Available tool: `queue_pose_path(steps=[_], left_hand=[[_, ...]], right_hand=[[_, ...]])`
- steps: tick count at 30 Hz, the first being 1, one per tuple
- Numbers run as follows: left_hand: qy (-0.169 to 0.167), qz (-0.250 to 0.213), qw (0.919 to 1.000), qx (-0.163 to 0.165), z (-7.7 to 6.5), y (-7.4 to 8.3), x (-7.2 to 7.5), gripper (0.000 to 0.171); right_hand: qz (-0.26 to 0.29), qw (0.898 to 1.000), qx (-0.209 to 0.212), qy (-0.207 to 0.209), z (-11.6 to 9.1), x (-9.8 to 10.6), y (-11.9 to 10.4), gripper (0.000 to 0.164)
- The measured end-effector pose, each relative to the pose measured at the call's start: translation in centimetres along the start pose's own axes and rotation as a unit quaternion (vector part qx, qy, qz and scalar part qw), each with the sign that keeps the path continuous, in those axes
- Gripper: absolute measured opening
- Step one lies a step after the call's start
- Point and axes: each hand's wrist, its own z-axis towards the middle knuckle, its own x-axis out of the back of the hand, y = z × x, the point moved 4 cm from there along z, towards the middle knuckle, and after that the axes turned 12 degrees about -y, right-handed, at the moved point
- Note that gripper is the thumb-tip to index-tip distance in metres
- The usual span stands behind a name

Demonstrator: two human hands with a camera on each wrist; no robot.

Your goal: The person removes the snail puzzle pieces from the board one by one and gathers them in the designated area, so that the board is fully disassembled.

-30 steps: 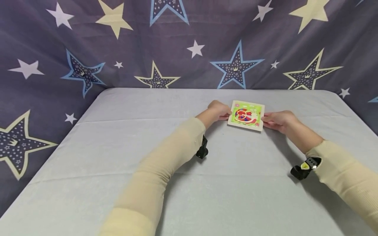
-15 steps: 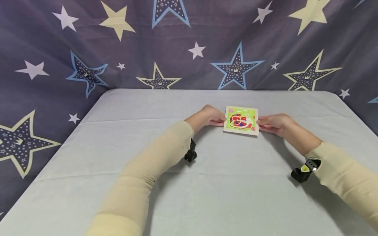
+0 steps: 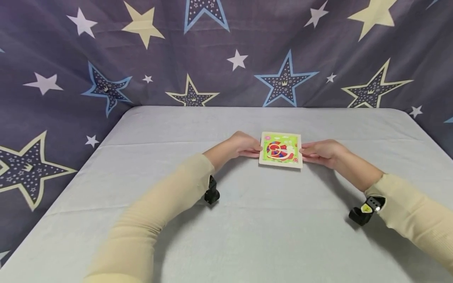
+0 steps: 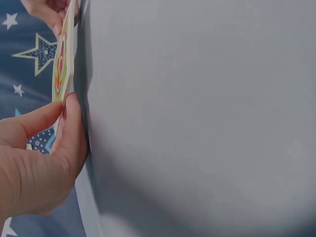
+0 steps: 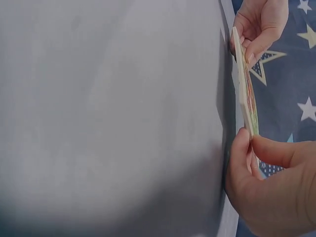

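Observation:
A square wooden puzzle board (image 3: 281, 150) with a pale rim and a red snail on a green picture is held between both hands, just over the table. On its left edge, my left hand (image 3: 243, 145) pinches it, thumb on top and fingers beneath. My right hand (image 3: 323, 152) pinches the opposite edge the same way. Seen from the left wrist, the puzzle board (image 4: 63, 57) appears edge-on, with my left thumb and fingers (image 4: 73, 123) closed on its near end. The right wrist view shows the board's thin side (image 5: 242, 84) and a shadow beneath it.
A light grey cloth (image 3: 247, 228) covers the table, with faint fold lines across it. Behind the table's far edge hangs a dark curtain (image 3: 226, 35) printed with stars. A black wrist camera (image 3: 211, 191) sits below the left sleeve, another camera (image 3: 364, 212) below the right.
Both hands have brought the puzzle board to the left and a little nearer. The left forearm has swung left along with it; the right forearm has shifted only slightly.

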Motion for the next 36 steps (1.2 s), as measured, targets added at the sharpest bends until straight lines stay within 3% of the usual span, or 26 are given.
queue_pose_path(steps=[11,22,29,36], left_hand=[[-0.01,-0.007,0.9998,0.013,-2.7,-2.4,1.3,0.034],[-0.019,0.019,0.9992,0.03,-6.5,-5.0,2.5,0.029],[-0.017,0.031,0.9991,0.024,-8.3,-5.3,3.1,0.026],[-0.015,0.03,0.9991,0.026,-9.0,-5.5,3.4,0.026]], right_hand=[[-0.012,1.0,-0.011,-0.021,-0.3,-2.9,0.6,0.063],[-0.031,0.998,-0.014,-0.055,-1.3,-6.0,1.3,0.056],[-0.051,0.997,-0.003,-0.059,-1.6,-7.2,1.0,0.054],[-0.057,0.997,-0.005,-0.058,-1.7,-7.9,0.8,0.052]])
